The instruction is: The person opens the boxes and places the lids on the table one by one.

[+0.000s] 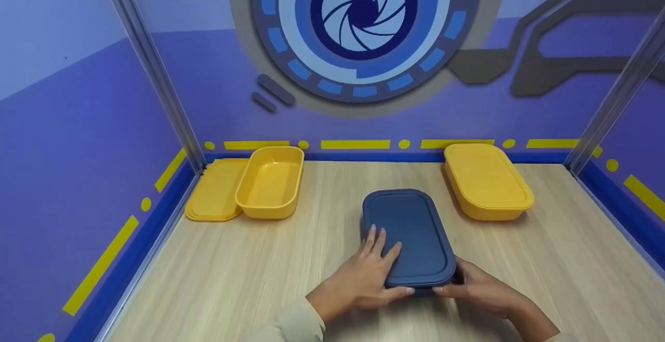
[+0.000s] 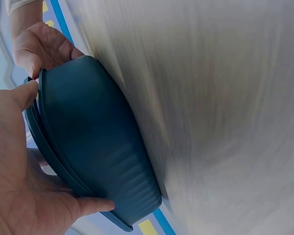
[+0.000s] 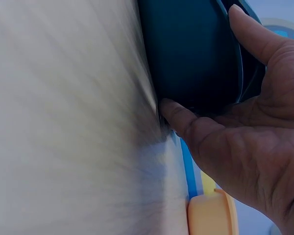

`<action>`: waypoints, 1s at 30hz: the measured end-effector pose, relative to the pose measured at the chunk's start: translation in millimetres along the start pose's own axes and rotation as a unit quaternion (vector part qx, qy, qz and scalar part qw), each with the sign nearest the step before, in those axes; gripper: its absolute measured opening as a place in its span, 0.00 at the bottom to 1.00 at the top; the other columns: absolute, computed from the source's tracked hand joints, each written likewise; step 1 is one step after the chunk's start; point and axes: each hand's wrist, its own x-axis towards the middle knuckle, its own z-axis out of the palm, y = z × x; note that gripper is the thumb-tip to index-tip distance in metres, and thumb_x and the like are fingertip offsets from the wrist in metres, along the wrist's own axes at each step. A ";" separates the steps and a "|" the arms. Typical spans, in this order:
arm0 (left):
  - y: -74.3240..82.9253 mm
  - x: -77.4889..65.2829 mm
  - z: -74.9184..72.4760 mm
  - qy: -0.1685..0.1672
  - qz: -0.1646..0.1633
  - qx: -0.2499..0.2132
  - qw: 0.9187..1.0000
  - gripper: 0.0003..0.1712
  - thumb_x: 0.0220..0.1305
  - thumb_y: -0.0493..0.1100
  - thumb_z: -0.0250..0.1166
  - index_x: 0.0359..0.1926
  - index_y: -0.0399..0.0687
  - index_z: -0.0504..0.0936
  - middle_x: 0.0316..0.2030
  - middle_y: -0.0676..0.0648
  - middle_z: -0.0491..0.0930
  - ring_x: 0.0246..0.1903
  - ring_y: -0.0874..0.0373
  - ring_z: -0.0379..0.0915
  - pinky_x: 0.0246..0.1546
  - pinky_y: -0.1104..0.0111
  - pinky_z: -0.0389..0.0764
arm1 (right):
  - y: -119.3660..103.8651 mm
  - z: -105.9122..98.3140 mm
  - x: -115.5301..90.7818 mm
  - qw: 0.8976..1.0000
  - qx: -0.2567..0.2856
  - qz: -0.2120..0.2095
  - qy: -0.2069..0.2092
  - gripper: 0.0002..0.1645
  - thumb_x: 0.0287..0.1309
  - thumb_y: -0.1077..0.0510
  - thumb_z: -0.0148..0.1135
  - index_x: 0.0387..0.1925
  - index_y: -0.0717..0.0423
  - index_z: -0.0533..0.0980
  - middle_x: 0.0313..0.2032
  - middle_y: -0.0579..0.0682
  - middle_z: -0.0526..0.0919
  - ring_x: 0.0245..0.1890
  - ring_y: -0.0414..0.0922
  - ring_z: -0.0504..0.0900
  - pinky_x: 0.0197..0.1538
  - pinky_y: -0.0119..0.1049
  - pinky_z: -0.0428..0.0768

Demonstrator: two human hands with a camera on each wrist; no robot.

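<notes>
A dark blue food container (image 1: 428,291) stands on the table, its long side running away from me. Its matching lid (image 1: 410,227) lies over it, and the left wrist view shows a narrow gap between lid and rim at the near end. My left hand (image 1: 363,279) rests on the lid's near left part with fingers spread, the thumb along the near edge. My right hand (image 1: 486,287) holds the container's near right corner, thumb at the near end and fingers round the right side, partly hidden behind it in the head view.
At the back left, an uncovered yellow container (image 1: 267,211) stands beside a yellow lid (image 1: 215,191), overlapping it in the head view. A yellow container with its lid on (image 1: 488,178) stands at the back right. Printed panels (image 1: 363,129) wall in the wooden table (image 1: 322,196).
</notes>
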 end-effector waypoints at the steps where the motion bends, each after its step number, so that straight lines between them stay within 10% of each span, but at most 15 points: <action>1: 0.0 0.2 -0.5 -0.001 -0.001 -0.001 1.000 0.57 0.68 0.86 0.44 0.86 0.61 0.52 0.87 0.38 0.45 0.87 0.39 0.36 0.83 0.50 0.62 | 0.1 -0.3 0.2 1.000 0.000 0.001 0.002 0.61 0.69 0.54 0.70 0.86 0.61 0.41 0.85 0.67 0.48 0.83 0.58 0.48 0.61 0.15 0.67; 30: 0.7 4.7 1.0 0.038 0.017 0.092 0.995 0.57 0.67 0.89 0.36 0.84 0.63 0.59 0.83 0.41 0.60 0.81 0.44 0.58 0.79 0.44 0.66 | -0.1 -2.6 0.4 0.999 -0.023 0.031 0.011 0.59 0.70 0.50 0.70 0.86 0.60 0.44 0.85 0.64 0.50 0.83 0.57 0.51 0.69 0.24 0.67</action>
